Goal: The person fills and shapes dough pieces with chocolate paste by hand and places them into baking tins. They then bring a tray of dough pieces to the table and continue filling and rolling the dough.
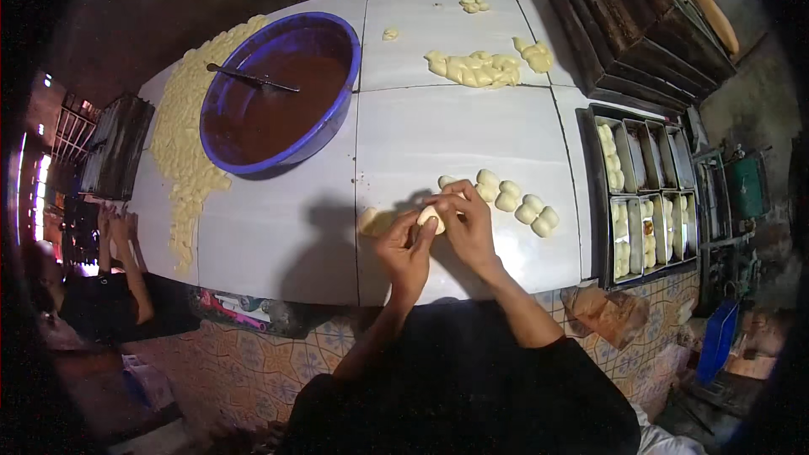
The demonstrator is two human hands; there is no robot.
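Both hands meet above the white tiled table near its front edge, pinching one small pale dough piece (431, 218). My left hand (404, 251) grips it from the left with the thumb on top. From the other side, the fingers of my right hand (466, 223) close on it. Another bit of dough (368, 221) lies beside my left hand, partly hidden. A slanting row of rounded dough balls (508, 195) rests just right of my right hand, its far end partly covered by the fingers.
A blue-purple basin (352, 84) of brown filling holds a flat-bladed tool (253, 77). Many dough pieces (181, 152) spread along the left. More dough (476, 69) lies at the back. Metal pans (622, 194) with dough stand right, below stacked dark pans (640, 25). Other people work at both sides.
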